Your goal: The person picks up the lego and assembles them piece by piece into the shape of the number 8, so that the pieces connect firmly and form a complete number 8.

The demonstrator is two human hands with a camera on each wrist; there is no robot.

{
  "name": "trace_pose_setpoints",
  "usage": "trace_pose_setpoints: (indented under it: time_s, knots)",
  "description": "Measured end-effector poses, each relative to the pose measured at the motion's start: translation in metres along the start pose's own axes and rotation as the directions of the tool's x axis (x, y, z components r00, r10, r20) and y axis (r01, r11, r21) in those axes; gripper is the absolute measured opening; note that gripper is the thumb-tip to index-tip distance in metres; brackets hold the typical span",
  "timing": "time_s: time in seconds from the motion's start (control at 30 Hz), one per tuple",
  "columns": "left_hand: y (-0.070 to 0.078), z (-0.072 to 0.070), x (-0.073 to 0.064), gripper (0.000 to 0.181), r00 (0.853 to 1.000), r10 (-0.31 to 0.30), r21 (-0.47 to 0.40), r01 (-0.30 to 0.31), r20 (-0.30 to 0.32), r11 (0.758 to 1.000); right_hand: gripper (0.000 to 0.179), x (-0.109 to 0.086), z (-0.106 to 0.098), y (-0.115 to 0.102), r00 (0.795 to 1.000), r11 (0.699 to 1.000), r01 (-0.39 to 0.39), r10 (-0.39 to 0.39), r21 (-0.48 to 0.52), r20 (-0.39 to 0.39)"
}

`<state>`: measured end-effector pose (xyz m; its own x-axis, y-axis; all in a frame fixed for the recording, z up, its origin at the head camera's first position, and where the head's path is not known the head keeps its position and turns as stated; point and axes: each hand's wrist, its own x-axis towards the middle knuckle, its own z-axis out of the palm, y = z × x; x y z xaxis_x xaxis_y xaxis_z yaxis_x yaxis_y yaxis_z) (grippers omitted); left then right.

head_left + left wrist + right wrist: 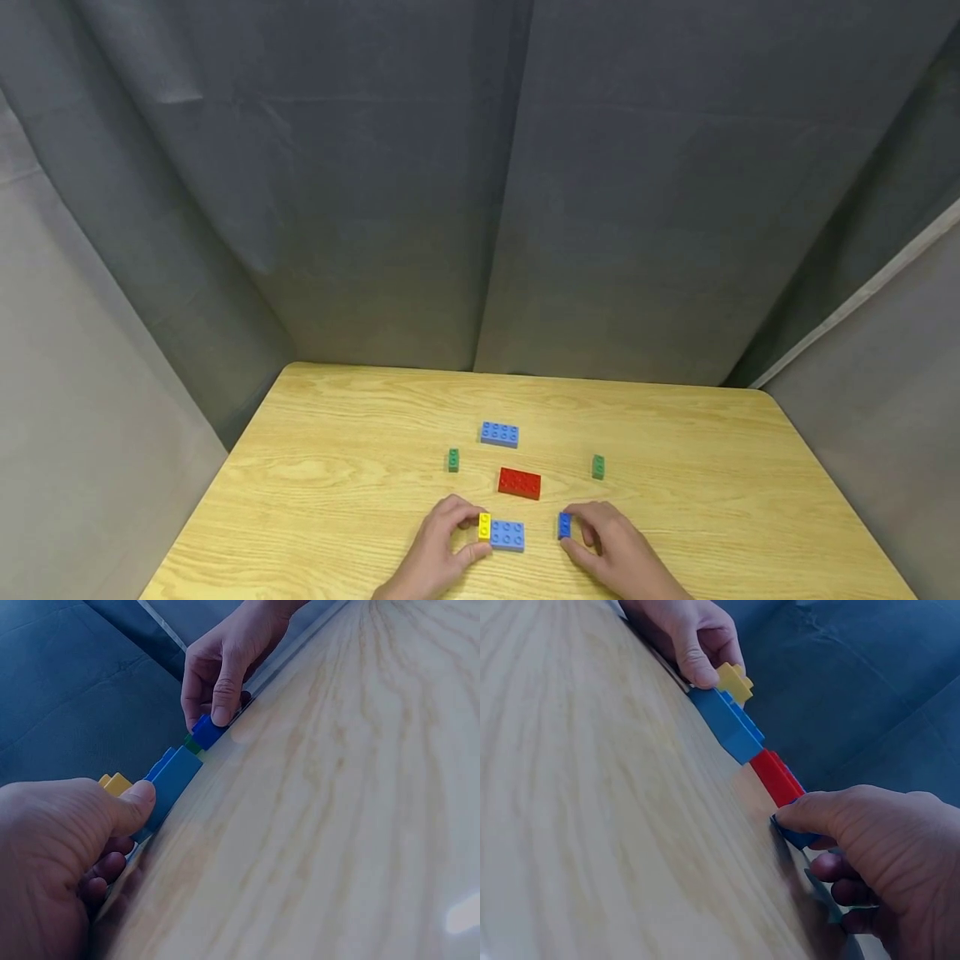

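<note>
A small yellow toy brick (484,526) sits on top of the left end of a light blue brick (508,537) near the table's front. My left hand (442,542) pinches that end, its thumb (136,804) against the light blue brick's near side and its fingers at the far side. To the right, my right hand (615,546) holds a small dark blue brick (565,526) between thumb and fingers, low over the tabletop. A gap separates the dark blue brick from the light blue one. Just behind them lies a red brick (519,483), apart from both hands.
A second light blue brick (499,434) lies farther back on the wooden table (337,483). One small green brick (453,460) is left of the red brick, another green brick (597,467) to its right. Grey curtains (375,208) hang behind the table and at both sides.
</note>
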<state>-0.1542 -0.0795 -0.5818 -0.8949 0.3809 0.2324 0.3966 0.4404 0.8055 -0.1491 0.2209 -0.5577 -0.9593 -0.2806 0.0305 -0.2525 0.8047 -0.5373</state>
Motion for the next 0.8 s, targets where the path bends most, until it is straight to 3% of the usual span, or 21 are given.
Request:
trace_pose_setpoints:
  time_s: [0.47, 0.8]
  knots:
    - [0.002, 0.000, 0.000, 0.039, 0.999, -0.039, 0.022, 0.039, 0.003, 0.999, 0.045, 0.004, 0.007, -0.014, 0.999, 0.999, 0.019, -0.017, -0.037, 0.045]
    - [0.005, 0.000, -0.001, 0.042, 0.999, -0.049, 0.043, 0.049, 0.002, 0.998, 0.052, 0.001, 0.015, -0.031, 0.998, 0.998, 0.054, -0.054, 0.012, 0.014]
